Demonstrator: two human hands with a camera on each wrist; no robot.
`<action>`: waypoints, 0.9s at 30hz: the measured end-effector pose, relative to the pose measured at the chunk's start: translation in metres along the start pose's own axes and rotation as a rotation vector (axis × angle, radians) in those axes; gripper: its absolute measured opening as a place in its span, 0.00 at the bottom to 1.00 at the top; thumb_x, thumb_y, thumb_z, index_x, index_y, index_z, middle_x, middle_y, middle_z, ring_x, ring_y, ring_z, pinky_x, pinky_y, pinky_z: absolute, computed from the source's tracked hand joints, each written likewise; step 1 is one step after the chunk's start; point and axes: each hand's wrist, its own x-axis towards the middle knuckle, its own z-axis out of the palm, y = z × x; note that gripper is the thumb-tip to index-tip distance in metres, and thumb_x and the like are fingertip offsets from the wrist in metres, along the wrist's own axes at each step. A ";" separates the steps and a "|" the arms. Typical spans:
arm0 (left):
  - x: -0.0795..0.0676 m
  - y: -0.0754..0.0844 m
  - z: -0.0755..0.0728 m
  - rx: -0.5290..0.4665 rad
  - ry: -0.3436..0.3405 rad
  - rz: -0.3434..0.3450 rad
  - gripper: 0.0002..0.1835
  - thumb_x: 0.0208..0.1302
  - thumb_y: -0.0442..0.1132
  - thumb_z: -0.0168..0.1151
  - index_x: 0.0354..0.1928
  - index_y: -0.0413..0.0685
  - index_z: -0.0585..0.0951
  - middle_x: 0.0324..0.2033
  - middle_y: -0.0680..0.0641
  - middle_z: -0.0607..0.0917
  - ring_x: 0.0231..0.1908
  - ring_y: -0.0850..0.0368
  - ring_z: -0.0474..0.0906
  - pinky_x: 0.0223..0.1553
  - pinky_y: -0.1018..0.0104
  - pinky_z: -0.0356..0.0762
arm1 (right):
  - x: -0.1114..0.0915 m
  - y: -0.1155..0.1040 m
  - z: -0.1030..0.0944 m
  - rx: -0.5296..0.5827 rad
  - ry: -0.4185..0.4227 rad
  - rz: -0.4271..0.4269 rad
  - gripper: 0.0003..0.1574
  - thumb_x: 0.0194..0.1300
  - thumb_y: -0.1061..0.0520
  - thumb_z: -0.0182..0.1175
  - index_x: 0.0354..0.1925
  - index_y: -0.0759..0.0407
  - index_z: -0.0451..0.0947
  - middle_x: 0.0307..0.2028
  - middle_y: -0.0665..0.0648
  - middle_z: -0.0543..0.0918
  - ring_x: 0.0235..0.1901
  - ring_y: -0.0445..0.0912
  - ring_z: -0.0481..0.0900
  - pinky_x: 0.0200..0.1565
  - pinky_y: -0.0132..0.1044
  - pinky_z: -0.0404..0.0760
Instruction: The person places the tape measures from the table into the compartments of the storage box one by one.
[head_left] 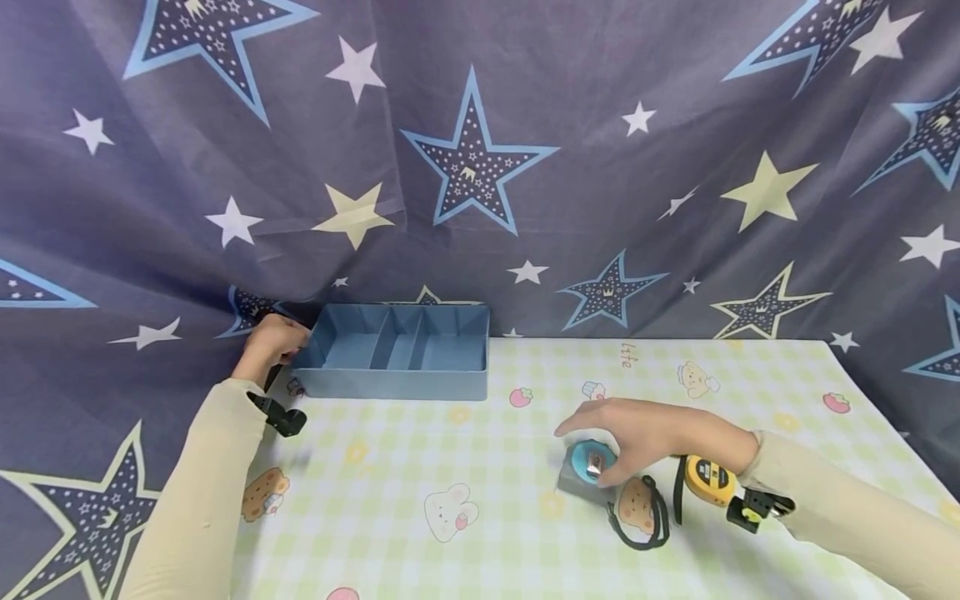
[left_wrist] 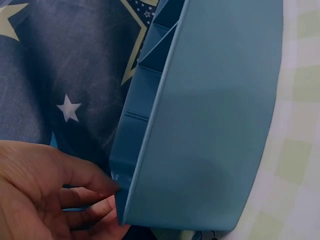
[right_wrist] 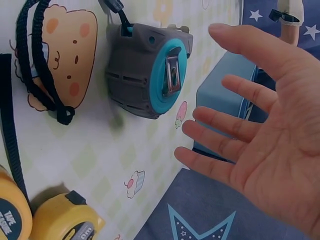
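Observation:
At the back left, a blue divided storage box [head_left: 397, 385] stands on the table. My left hand [head_left: 276, 337] is at its left end; in the left wrist view that hand [left_wrist: 55, 187] pinches the end wall of the box [left_wrist: 210, 125] near its rim. Over on the right, a grey and teal tape measure [head_left: 588, 463] with a black wrist strap [head_left: 651, 542] lies beneath my right hand [head_left: 637, 429]. The right wrist view shows that hand [right_wrist: 280, 120] with spread fingers, apart from the tape measure [right_wrist: 132, 75] and holding nothing.
A yellow tape measure [head_left: 708, 481] lies under the right forearm. The right wrist view shows two yellow ones, one at the left edge [right_wrist: 12, 215] and another beside it [right_wrist: 65, 220]. A star-patterned curtain [head_left: 480, 275] hangs behind the checked tablecloth [head_left: 390, 500].

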 end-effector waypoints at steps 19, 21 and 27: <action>0.013 0.008 0.015 -0.265 -0.400 0.056 0.13 0.60 0.32 0.64 0.47 0.36 0.79 0.26 0.56 0.85 0.31 0.63 0.82 0.37 0.67 0.84 | 0.001 0.002 0.003 0.052 -0.061 0.024 0.46 0.50 0.58 0.78 0.67 0.48 0.74 0.62 0.54 0.79 0.60 0.49 0.78 0.59 0.46 0.82; 0.007 0.015 0.020 -0.260 -0.407 0.049 0.14 0.63 0.31 0.62 0.50 0.35 0.77 0.27 0.57 0.86 0.32 0.64 0.84 0.38 0.69 0.85 | 0.002 0.002 0.003 0.050 -0.064 0.019 0.46 0.50 0.59 0.78 0.67 0.48 0.74 0.62 0.54 0.80 0.59 0.48 0.78 0.58 0.46 0.82; 0.000 0.034 0.034 -0.270 -0.457 0.032 0.17 0.68 0.28 0.57 0.57 0.31 0.73 0.26 0.58 0.85 0.30 0.66 0.84 0.38 0.70 0.86 | 0.002 0.001 0.003 0.049 -0.074 0.019 0.46 0.50 0.59 0.78 0.67 0.49 0.75 0.62 0.54 0.79 0.60 0.48 0.78 0.59 0.45 0.82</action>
